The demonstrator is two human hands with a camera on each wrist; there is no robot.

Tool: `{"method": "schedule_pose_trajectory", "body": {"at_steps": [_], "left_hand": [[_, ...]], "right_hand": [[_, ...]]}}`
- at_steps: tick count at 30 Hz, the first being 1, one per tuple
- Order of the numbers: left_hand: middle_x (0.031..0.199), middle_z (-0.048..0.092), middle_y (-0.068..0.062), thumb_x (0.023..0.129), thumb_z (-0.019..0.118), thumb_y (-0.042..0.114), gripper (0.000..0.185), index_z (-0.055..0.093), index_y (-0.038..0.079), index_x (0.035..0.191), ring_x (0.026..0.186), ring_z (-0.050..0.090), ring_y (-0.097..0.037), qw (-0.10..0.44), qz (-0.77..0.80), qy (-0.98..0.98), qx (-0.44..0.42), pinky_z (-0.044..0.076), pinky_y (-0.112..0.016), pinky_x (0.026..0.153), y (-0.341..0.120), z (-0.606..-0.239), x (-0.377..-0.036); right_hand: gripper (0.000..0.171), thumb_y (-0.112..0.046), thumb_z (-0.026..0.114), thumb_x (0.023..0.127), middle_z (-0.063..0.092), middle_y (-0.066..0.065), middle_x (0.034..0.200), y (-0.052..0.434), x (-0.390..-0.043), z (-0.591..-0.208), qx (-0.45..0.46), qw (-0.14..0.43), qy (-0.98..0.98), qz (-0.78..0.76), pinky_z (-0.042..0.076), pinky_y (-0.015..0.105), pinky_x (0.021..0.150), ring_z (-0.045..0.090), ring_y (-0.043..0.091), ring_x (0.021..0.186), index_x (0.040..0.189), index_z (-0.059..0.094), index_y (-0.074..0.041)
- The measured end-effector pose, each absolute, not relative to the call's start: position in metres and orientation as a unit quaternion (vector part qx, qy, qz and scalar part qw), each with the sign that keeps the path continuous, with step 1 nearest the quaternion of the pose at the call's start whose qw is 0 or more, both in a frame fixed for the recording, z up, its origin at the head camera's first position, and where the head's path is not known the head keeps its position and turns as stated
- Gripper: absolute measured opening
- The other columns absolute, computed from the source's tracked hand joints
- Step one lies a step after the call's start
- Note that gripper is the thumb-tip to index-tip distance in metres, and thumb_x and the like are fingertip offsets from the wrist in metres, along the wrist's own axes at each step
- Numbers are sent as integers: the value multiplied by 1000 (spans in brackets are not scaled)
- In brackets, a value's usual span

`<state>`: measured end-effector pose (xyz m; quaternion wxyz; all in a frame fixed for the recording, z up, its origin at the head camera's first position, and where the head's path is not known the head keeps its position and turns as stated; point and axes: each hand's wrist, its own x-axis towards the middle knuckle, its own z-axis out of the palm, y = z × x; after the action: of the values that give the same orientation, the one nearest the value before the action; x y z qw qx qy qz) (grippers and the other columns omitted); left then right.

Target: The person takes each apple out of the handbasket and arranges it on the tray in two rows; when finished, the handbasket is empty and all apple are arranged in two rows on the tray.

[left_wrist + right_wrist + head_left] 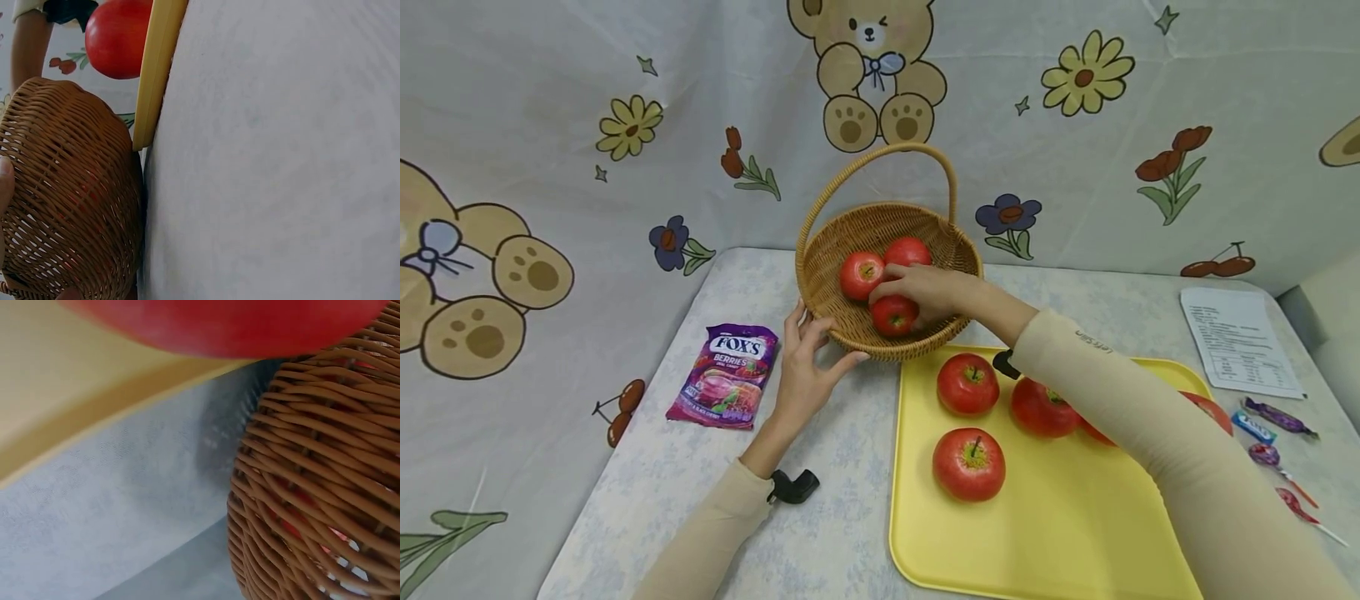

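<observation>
A wicker basket (958, 250) with a tall handle stands at the back, its opening facing the head camera. My left hand (805, 371) holds its left side, fingers spread against the outside and thumb at the front below the rim. Inside the basket, my right hand (932, 292) holds a red apple (893, 317) from above and the right. Two more apples lie behind it, one at the left (859, 275) and another at the back (910, 250). In both wrist views the basket's woven wall (75, 187) shows red through its gaps.
A yellow tray (1037, 542) with several red apples (968, 465) lies at the right, partly under my right forearm. A purple candy bag (726, 377) lies left of the basket. A printed sheet (1240, 342), wrapped candies (1253, 427) and lollipops (1264, 454) lie at the far right.
</observation>
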<state>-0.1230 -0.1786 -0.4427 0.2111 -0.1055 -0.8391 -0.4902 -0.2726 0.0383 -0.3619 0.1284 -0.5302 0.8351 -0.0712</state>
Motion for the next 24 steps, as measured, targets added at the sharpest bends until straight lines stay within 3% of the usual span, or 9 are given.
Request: {"method": "schedule_pose_trajectory", "body": {"at_steps": [15,24], "left_hand": [[160,13,-14,78,84,22,52,58,4,119,136,43,-36,209,-496,-837,-101,55,-45,98,-180,-443,-121],[159,14,-18,78,84,24,52,58,4,120,136,44,-36,206,-493,-839,-101,55,-45,97,-178,-441,-121]], "right_hand": [[72,-18,86,75,46,5,133,56,-258,-310,-516,90,829,-198,51,41,100,52,22,118,137,53,-27],[71,-20,86,75,47,4,134,88,-249,-285,-514,61,819,-247,55,36,86,52,18,113,138,53,-26]]}}
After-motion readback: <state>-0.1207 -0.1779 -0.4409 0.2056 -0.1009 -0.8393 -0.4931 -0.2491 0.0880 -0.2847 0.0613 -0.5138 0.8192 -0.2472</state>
